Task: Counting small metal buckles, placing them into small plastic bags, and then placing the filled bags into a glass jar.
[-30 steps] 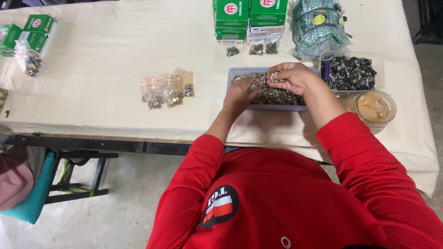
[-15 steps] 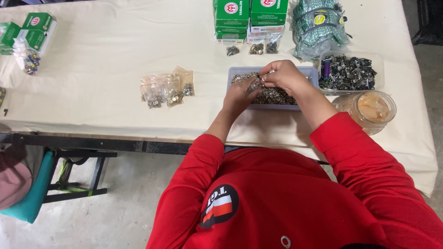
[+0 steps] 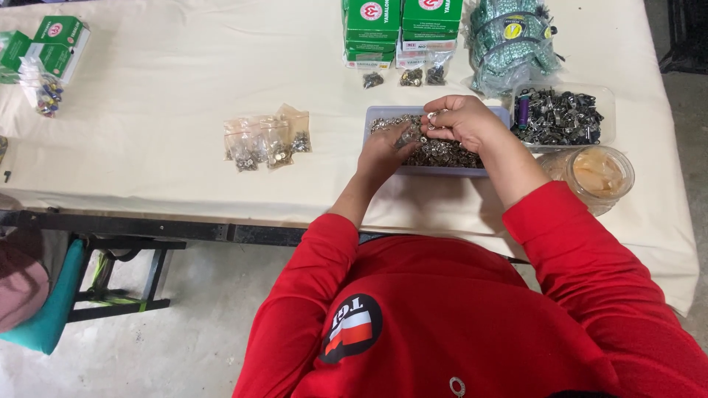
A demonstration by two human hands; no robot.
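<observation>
Over the shallow grey tray (image 3: pixel 383 116) of small metal fasteners (image 3: pixel 442 153), long axis left-right, both hands are met: the right hand (image 3: pixel 466 121) is pinched, apparently on one fastener; the left hand (image 3: pixel 383 153), fingers curled, rests nearer, among them.

1 head-worn camera looks steeply down from above the person's red shoulders, facing the far edge of the desk (image 3: pixel 147 88), at arm's length; floor shows near left.
</observation>
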